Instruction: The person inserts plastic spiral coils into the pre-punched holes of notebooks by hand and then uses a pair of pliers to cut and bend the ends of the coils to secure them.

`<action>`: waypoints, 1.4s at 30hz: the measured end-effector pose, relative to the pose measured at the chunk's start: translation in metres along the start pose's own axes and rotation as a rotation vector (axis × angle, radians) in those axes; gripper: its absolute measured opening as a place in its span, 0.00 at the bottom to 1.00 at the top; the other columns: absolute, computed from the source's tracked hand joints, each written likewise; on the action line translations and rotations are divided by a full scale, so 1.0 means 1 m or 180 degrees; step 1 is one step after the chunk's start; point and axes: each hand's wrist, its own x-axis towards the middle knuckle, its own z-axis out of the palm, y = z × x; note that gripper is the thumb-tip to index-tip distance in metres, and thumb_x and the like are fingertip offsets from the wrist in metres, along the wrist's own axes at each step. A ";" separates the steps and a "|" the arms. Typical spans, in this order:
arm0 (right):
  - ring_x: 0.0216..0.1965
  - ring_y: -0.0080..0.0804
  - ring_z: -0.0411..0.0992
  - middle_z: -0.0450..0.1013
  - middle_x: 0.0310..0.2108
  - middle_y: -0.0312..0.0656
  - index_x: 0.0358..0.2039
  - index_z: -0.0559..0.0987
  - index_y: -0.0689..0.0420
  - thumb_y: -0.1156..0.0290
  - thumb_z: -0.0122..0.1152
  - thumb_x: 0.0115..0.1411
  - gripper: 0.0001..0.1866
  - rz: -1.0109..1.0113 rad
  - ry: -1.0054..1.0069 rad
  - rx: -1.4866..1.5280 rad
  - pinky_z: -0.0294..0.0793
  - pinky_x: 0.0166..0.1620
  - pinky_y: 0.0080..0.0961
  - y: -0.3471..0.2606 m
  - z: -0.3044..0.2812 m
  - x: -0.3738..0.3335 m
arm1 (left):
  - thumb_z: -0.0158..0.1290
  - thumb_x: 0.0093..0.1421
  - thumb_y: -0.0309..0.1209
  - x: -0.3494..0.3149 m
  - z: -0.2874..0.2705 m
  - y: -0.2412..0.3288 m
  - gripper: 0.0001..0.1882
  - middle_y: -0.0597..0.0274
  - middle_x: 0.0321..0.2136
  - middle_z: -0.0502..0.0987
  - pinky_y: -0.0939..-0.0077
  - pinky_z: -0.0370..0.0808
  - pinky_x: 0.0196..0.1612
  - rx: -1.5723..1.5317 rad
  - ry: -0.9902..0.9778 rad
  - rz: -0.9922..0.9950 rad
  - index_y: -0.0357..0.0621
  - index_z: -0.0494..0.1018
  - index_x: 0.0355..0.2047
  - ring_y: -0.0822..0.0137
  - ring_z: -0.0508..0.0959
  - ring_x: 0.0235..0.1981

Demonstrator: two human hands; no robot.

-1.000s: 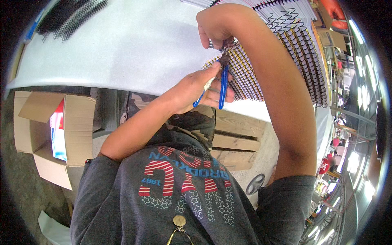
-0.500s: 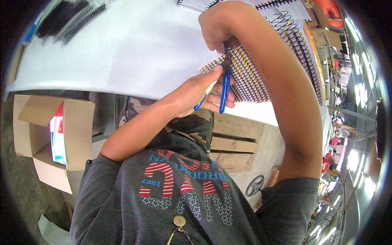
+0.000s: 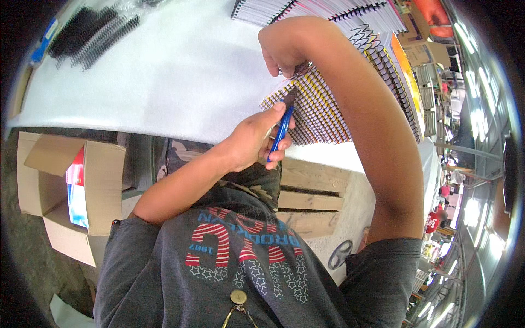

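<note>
My left hand [image 3: 254, 141] is wrapped round a pair of pliers [image 3: 283, 127] with blue handles and dark jaws. Its handles are close together, and the jaws point at the near left part of a row of spiral-bound books [image 3: 322, 112] with dark coils and yellow showing between them. Above the jaws, my right hand [image 3: 290, 44] bends down over the far end of these books. Its fingers are curled at the coils, and what they pinch, if anything, is hidden.
A white-covered table [image 3: 164, 76] bears a pile of loose black coils [image 3: 95, 35] at far left. More bound books [image 3: 328, 13] stand at the back. Below the table's edge, an open cardboard box [image 3: 104, 186] is at left and a wooden pallet [image 3: 309, 202] at centre.
The pliers' handles, spread before, have come together in my left hand. The pliers have drawn back from my right fingers, down and to the left. My right hand stays at the books.
</note>
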 end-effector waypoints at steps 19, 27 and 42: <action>0.32 0.35 0.75 0.77 0.31 0.46 0.33 0.80 0.58 0.83 0.61 0.42 0.15 0.0212 0.0025 0.0166 0.73 0.32 0.31 -0.002 -0.004 -0.004 | 0.30 0.62 0.57 0.006 0.008 0.010 0.32 0.56 0.28 0.69 0.67 0.73 0.29 -0.0078 -0.0061 0.0225 0.38 0.61 0.46 0.61 0.74 0.25; 0.33 0.37 0.75 0.76 0.32 0.46 0.32 0.80 0.59 0.83 0.56 0.43 0.13 0.0404 0.0406 -0.0194 0.73 0.33 0.32 -0.008 -0.008 -0.010 | 0.29 0.62 0.58 0.001 0.006 0.012 0.33 0.56 0.28 0.70 0.68 0.74 0.29 0.0356 -0.0124 0.0287 0.38 0.61 0.46 0.60 0.74 0.27; 0.42 0.41 0.73 0.73 0.44 0.44 0.43 0.78 0.53 0.65 0.67 0.46 0.21 0.0919 -0.0123 -0.0358 0.72 0.41 0.39 -0.005 -0.031 -0.045 | 0.25 0.63 0.57 0.002 0.023 0.023 0.34 0.50 0.34 0.71 0.61 0.71 0.42 0.0146 -0.0268 0.0025 0.40 0.60 0.50 0.51 0.74 0.43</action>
